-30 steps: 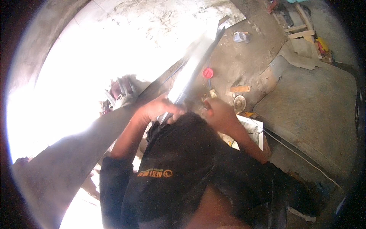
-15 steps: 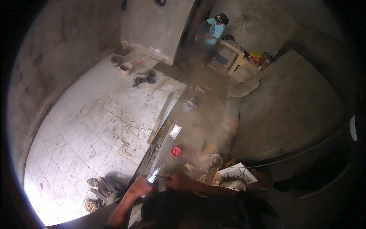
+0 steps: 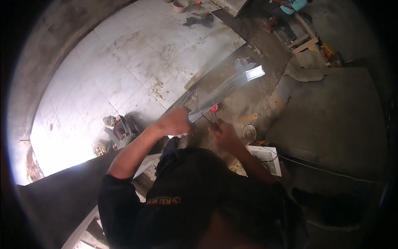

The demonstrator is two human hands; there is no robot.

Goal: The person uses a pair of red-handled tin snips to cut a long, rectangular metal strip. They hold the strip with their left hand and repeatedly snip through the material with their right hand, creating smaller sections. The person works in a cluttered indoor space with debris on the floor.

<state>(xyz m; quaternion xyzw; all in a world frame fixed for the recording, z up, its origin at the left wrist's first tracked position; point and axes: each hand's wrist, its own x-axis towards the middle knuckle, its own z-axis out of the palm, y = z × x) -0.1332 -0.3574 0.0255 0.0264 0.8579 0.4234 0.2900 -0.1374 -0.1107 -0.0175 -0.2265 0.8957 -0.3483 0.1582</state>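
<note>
A long, shiny metal channel (image 3: 226, 90) slants up and to the right in front of my body. My left hand (image 3: 175, 121) is closed round its near end. In my closed right hand (image 3: 224, 133) is a slim tool (image 3: 207, 119) with a thin shaft and an orange-brown handle, which looks like a screwdriver. Its shaft points toward the channel's side, close to my left hand; whether they touch I cannot tell. Partly behind the channel, a small red container (image 3: 214, 108) rests on the floor.
White floor tiles (image 3: 137, 74) smeared with dirt lie at the left. A backpack-like bundle (image 3: 122, 132) sits near my left arm. To the right are a round bucket (image 3: 249, 132) and a white perforated panel (image 3: 265, 159). A co-worker (image 3: 292, 6) stands beside a wooden frame (image 3: 304, 39).
The view has shifted, so the room appears higher and farther right. The channel's far end has swung rightward, and both hands are raised. My right hand's tool now shows clearly beside the channel.
</note>
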